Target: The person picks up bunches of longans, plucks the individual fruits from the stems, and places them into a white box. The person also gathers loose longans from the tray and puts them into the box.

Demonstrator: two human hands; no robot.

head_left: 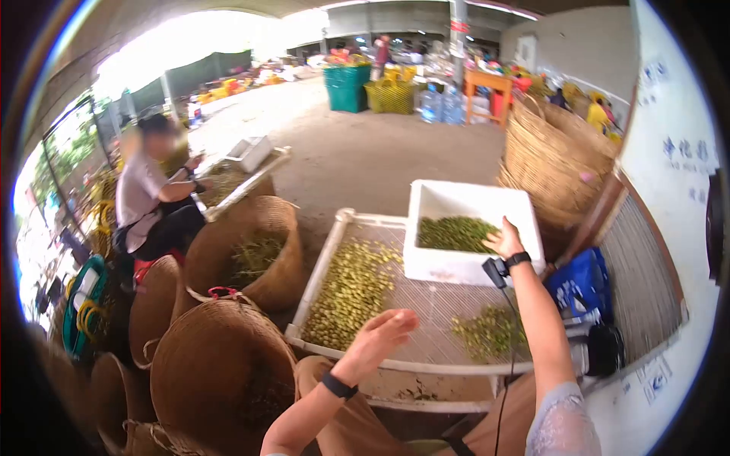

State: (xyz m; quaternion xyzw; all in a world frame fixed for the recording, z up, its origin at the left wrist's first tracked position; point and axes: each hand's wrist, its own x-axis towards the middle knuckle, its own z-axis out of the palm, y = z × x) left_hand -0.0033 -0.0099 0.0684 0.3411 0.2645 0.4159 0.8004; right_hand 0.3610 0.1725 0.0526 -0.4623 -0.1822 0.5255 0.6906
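Green pods (452,232) lie just under the right hand (506,242).

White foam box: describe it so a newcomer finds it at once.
Start at the white-framed mesh sorting tray. On its far right corner sits the white square foam box, the right hand at its rim. Unlike the round brown woven baskets nearby, it is white and straight-walled.
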